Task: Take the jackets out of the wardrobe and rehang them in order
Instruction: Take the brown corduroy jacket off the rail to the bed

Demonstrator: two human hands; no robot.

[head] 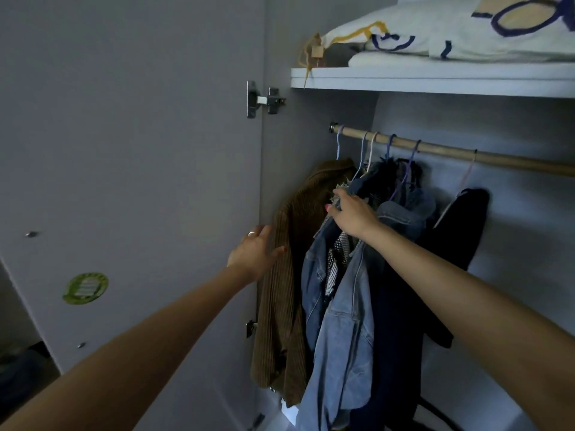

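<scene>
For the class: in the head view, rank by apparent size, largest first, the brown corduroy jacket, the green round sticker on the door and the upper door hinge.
1. brown corduroy jacket
2. green round sticker
3. upper door hinge

The sticker and the hinge look similar in size, so their order is unsure.

We see a ribbed brown corduroy jacket (280, 306) beside faded denim jackets (345, 321). They hang from a matt wooden rail (451, 152). The door hinge (264, 99) is shiny metal.
</scene>
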